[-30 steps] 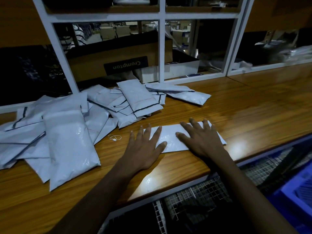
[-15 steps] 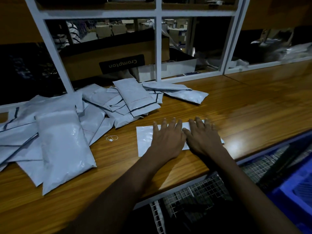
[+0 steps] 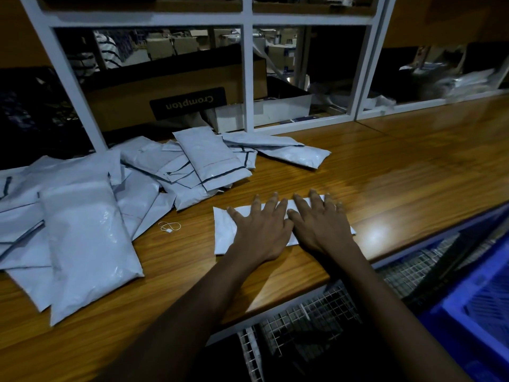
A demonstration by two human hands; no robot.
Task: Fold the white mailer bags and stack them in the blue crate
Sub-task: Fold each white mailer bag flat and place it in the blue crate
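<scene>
A flat white mailer bag [image 3: 224,230] lies on the wooden counter [image 3: 399,183] near its front edge. My left hand [image 3: 261,227] and my right hand [image 3: 319,224] lie side by side on top of it, fingers straight and spread, pressing it down. The bag's left end and a sliver of its right end show beyond the hands. A heap of white mailer bags [image 3: 82,227] covers the counter's left side and reaches toward the middle. The blue crate [image 3: 473,307] sits below the counter at the lower right, partly cut off by the frame.
A small white string loop [image 3: 169,226] lies between the heap and the pressed bag. A white-framed shelf [image 3: 248,78] with a brown Crompton box [image 3: 176,92] stands behind the counter. Wire mesh [image 3: 303,321] shows under the counter's front edge.
My left hand slid right across the bag from its left end until it lies against my right hand. The bag's left end is now uncovered.
</scene>
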